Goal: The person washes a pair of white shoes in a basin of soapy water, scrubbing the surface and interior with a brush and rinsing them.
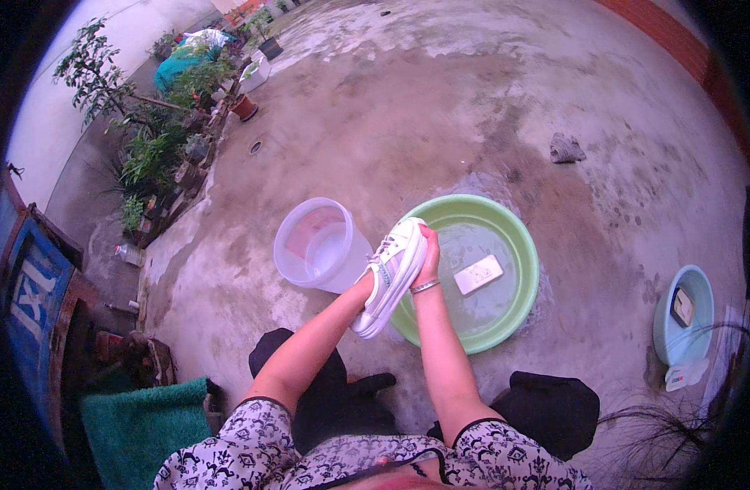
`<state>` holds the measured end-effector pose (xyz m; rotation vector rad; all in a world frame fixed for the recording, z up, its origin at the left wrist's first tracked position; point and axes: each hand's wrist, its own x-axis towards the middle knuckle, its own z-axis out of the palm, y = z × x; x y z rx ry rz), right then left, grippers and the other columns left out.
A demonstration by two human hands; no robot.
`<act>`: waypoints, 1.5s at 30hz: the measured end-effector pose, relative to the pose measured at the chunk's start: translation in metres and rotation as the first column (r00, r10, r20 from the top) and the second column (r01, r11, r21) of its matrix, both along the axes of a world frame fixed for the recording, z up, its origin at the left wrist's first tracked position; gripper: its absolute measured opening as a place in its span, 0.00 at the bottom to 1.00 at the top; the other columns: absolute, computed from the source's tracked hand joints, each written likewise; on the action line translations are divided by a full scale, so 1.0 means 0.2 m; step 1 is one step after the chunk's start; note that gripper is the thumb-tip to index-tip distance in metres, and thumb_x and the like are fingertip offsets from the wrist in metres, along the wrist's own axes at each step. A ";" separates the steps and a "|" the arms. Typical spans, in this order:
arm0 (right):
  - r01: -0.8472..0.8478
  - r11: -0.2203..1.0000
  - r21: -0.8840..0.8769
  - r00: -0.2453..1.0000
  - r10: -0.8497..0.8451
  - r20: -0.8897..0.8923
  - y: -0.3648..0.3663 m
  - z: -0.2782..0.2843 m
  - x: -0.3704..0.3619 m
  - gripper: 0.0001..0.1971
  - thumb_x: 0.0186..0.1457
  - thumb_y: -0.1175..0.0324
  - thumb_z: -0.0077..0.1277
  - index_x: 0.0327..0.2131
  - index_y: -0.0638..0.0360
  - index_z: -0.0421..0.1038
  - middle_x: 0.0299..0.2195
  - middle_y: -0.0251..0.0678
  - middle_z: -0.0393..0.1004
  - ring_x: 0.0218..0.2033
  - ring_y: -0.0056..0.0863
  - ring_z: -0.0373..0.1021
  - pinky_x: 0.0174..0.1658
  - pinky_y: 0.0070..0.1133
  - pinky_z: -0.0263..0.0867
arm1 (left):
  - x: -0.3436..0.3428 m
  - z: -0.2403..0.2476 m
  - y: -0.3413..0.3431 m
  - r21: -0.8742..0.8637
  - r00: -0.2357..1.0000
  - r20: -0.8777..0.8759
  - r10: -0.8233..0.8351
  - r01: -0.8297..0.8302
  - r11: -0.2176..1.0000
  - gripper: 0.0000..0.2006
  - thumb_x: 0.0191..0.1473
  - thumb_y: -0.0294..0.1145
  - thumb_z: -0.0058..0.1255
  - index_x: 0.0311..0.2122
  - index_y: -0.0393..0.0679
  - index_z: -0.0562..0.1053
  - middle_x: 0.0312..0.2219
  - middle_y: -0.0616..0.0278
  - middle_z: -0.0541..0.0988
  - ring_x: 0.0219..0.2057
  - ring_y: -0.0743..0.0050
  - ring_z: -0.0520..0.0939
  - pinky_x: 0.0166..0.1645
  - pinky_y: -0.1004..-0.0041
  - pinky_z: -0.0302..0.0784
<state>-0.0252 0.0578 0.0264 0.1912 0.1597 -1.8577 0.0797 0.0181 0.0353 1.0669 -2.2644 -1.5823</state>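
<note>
Head view: one white lace-up sneaker (394, 265), gripped near the toe by right hand (429, 256); left hand (363, 286) at its opening, fingers hidden, can't tell grip. Step looks like two-handed handling; next likely needs firm right hold. One translucent bucket (297, 245) left of hands; right of them, one green basin (531, 265), one white block (479, 275) inside.

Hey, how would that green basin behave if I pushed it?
The green basin may feel heavy and slosh, as it seems to hold water. It's unlikely to tip, being wide and low, and might slide, since the floor beside it looks wet.
</note>
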 end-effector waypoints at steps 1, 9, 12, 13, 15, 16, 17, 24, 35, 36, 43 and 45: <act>-0.016 0.999 -0.039 1.000 0.016 -0.014 0.00 0.01 -0.01 0.21 0.42 0.56 0.39 0.35 0.64 0.65 0.30 0.41 0.69 0.31 0.34 0.66 0.37 0.26 0.63 | 0.01 -0.05 -0.02 0.105 0.989 -0.141 0.049 -0.034 0.994 0.23 0.48 0.35 0.43 0.49 0.37 0.58 0.46 0.58 0.62 0.47 0.71 0.61 0.50 0.77 0.55; 0.185 0.979 -0.086 0.980 -0.190 -0.054 0.01 -0.02 -0.03 0.21 0.42 0.56 0.38 0.34 0.66 0.65 0.31 0.43 0.69 0.31 0.32 0.66 0.37 0.25 0.63 | -0.07 0.16 0.11 0.452 0.923 -0.250 0.291 -0.155 0.878 0.17 0.50 0.30 0.40 0.46 0.39 0.61 0.40 0.62 0.68 0.38 0.78 0.69 0.39 0.79 0.68; 0.198 0.977 -0.074 0.980 -0.200 -0.017 -0.05 -0.06 -0.02 0.20 0.42 0.56 0.39 0.34 0.64 0.65 0.31 0.40 0.69 0.32 0.30 0.66 0.38 0.23 0.63 | -0.07 0.20 0.12 0.301 0.949 -0.175 0.262 -0.201 0.932 0.17 0.50 0.31 0.41 0.46 0.38 0.61 0.39 0.62 0.67 0.38 0.77 0.69 0.40 0.80 0.67; 0.142 0.989 -0.037 0.990 -0.143 -0.012 -0.05 -0.01 0.01 0.20 0.42 0.56 0.40 0.33 0.62 0.65 0.29 0.39 0.69 0.31 0.30 0.66 0.38 0.24 0.63 | -0.06 0.20 0.09 0.243 0.958 -0.149 0.247 -0.206 0.948 0.17 0.50 0.31 0.41 0.46 0.38 0.61 0.39 0.62 0.67 0.38 0.77 0.69 0.40 0.80 0.67; 0.102 0.995 -0.008 0.995 -0.103 -0.004 -0.07 0.01 -0.02 0.19 0.42 0.56 0.40 0.33 0.61 0.65 0.28 0.38 0.69 0.31 0.30 0.66 0.38 0.24 0.63 | -0.10 0.22 0.07 0.192 0.971 -0.128 0.199 -0.173 0.966 0.17 0.50 0.32 0.41 0.46 0.38 0.61 0.39 0.62 0.67 0.38 0.78 0.69 0.40 0.80 0.67; 0.102 0.994 -0.029 0.995 -0.102 0.009 -0.07 0.00 -0.04 0.19 0.43 0.57 0.39 0.33 0.62 0.65 0.29 0.39 0.69 0.31 0.29 0.66 0.38 0.24 0.63 | -0.12 0.23 0.06 0.182 0.976 -0.119 0.181 -0.158 0.970 0.17 0.50 0.32 0.41 0.46 0.38 0.61 0.39 0.62 0.67 0.38 0.78 0.69 0.40 0.80 0.67; 0.088 0.994 -0.064 0.996 -0.087 0.009 -0.06 -0.01 -0.04 0.19 0.43 0.56 0.39 0.33 0.61 0.65 0.29 0.38 0.69 0.30 0.30 0.67 0.37 0.24 0.64 | -0.12 0.20 0.04 0.181 0.978 -0.110 0.175 -0.153 0.971 0.17 0.50 0.32 0.41 0.45 0.38 0.61 0.39 0.62 0.67 0.38 0.78 0.69 0.40 0.80 0.67; 0.168 0.981 -0.094 0.986 -0.165 0.039 0.03 0.05 -0.04 0.21 0.41 0.54 0.40 0.33 0.63 0.65 0.27 0.40 0.69 0.27 0.31 0.66 0.33 0.24 0.65 | -0.09 0.13 0.04 0.179 0.987 -0.065 0.144 -0.130 0.975 0.17 0.50 0.32 0.41 0.45 0.37 0.62 0.39 0.62 0.67 0.39 0.78 0.68 0.40 0.80 0.66; 0.080 0.993 -0.092 0.988 -0.067 0.136 -0.02 -0.05 0.03 0.16 0.41 0.57 0.40 0.30 0.59 0.65 0.25 0.40 0.68 0.26 0.32 0.66 0.33 0.25 0.65 | -0.08 0.08 -0.01 0.239 0.989 -0.097 0.115 -0.089 0.967 0.18 0.50 0.34 0.41 0.45 0.37 0.61 0.40 0.63 0.67 0.40 0.77 0.67 0.42 0.80 0.65; 0.102 0.993 -0.058 0.987 -0.093 0.133 -0.02 -0.06 0.03 0.16 0.42 0.57 0.40 0.30 0.59 0.65 0.26 0.40 0.68 0.26 0.32 0.66 0.33 0.25 0.65 | -0.07 0.09 0.01 0.251 0.987 -0.124 0.101 -0.067 0.966 0.18 0.50 0.34 0.41 0.46 0.38 0.61 0.40 0.63 0.66 0.40 0.77 0.67 0.42 0.80 0.64; 0.176 0.984 -0.007 0.973 -0.173 0.151 -0.05 -0.13 0.05 0.13 0.41 0.59 0.42 0.28 0.57 0.66 0.23 0.35 0.69 0.25 0.29 0.67 0.31 0.23 0.65 | -0.08 0.10 0.05 0.001 0.999 0.033 -0.025 0.025 1.000 0.22 0.49 0.33 0.37 0.50 0.36 0.55 0.45 0.53 0.62 0.47 0.66 0.62 0.51 0.74 0.54; 0.069 0.994 -0.081 0.993 -0.060 0.104 -0.03 -0.13 0.02 0.16 0.42 0.58 0.41 0.31 0.60 0.65 0.26 0.39 0.69 0.27 0.31 0.67 0.34 0.24 0.65 | -0.05 0.10 0.05 -0.322 0.976 0.113 -0.185 0.212 0.923 0.22 0.49 0.33 0.38 0.49 0.36 0.56 0.45 0.53 0.62 0.47 0.66 0.62 0.51 0.76 0.54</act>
